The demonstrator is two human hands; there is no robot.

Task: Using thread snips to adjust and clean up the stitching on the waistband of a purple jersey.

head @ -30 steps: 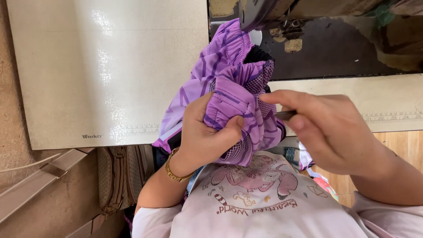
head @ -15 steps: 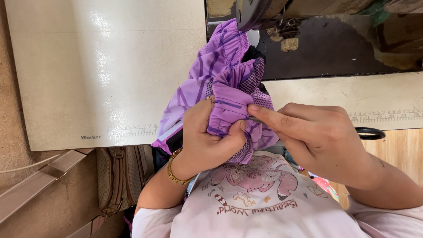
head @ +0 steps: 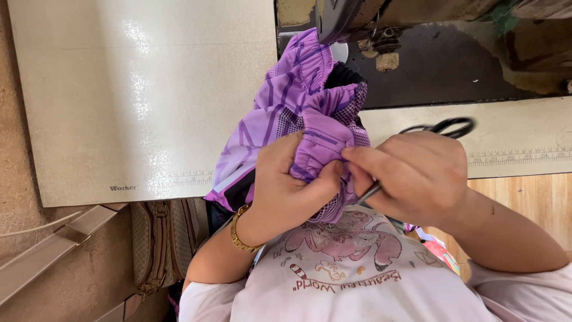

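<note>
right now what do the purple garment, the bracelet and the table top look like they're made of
Purple garment: thin synthetic fabric, slight sheen, with mesh panels, gathered in the left hand. Bracelet: gold-coloured metal by its shine, possibly plated. Table top: smooth pale laminate, going by the glossy glare. The right hand holds a thin metal tool.

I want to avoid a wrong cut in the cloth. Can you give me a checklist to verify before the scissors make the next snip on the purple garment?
1. Left hand grips the bunched purple garment firmly: ok.
2. Right hand holds the scissors, handles showing behind the knuckles: ok.
3. Blade tip visible at the cloth: cannot tell, only a thin metal part shows under the fingers.
4. Left thumb away from the blades: cannot tell, it sits very close to the right fingertips.
5. Garment free of the sewing machine: cannot tell, its top lies just under the machine head.
6. Table has room beside the garment: ok.
</note>
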